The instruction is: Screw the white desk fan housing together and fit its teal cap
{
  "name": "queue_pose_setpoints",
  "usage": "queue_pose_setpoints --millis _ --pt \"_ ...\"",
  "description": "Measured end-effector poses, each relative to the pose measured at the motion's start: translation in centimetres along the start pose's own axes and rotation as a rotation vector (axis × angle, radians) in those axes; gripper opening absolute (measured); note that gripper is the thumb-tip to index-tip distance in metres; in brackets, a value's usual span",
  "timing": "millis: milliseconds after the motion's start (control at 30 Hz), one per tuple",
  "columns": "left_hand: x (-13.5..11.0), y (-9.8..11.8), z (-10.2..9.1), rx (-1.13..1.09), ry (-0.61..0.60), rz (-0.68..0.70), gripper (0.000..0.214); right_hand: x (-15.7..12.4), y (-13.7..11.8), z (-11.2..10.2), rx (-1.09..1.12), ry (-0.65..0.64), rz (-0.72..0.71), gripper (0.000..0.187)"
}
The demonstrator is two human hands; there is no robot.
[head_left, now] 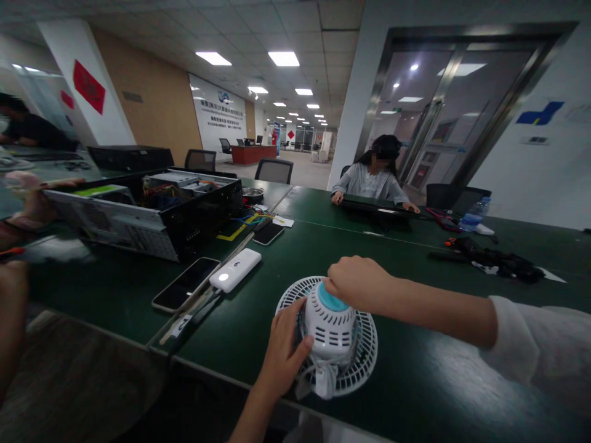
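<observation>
Clearly, your fan [330, 335] sits on the green table [217, 351] just inside its near edge, with the grille [368, 357] spread beneath the housing and the teal cap [331, 298] on top. Your left hand [282, 347] holds the housing from its left side, fingers spread and thumb across the near side. Your right hand [357, 283] is curled tight over the cap; its fingertips are hidden, so you cannot tell from this view whether they pinch the rim or press on the top.

Slipping looks like the first risk: if your right hand turns hard while the left only rests flat on smooth plastic, the whole fan could spin under you instead of the cap giving. A sideways push from above might tip the housing, since the force lands high and only one side is braced. Pulled toward you, the fan could run over the edge, which is close.

Mind the cord [308, 371] too, bunched with its plug [325, 381] against the near side of the housing; a thumb or wrist could snag it and drag the fan askew. Leaning your weight on the cap may also strain the grille, if its ribs are as thin as they look. Left of the fan, the power bank [236, 271] and a phone [186, 284] lie well apart from it, though a wide elbow swing might knock them.
</observation>
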State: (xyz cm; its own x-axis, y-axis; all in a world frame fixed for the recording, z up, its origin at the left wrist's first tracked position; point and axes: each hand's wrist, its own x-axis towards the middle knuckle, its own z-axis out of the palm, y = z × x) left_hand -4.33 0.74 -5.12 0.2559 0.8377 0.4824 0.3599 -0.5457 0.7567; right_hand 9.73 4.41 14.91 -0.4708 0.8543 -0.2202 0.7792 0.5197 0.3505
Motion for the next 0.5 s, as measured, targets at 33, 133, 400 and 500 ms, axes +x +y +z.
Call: queue_pose_setpoints --millis 33,133,400,500 --pt "0.0 0.0 0.0 -0.001 0.0 0.0 0.052 0.0 0.1 0.0 0.011 -0.008 0.025 0.041" --pt "0.1 -0.1 0.0 -0.001 0.004 0.002 0.052 -0.4 1.0 -0.7 0.028 -0.015 0.007 0.042" --pt "0.1 -0.1 0.1 -0.017 0.013 -0.027 0.053 -1.2 2.6 -2.8 0.041 -0.055 -0.451 0.019" --pt "0.1 0.0 0.1 -0.028 0.019 -0.035 0.054 -0.9 2.2 -2.8 -0.017 -0.047 -0.471 0.016"
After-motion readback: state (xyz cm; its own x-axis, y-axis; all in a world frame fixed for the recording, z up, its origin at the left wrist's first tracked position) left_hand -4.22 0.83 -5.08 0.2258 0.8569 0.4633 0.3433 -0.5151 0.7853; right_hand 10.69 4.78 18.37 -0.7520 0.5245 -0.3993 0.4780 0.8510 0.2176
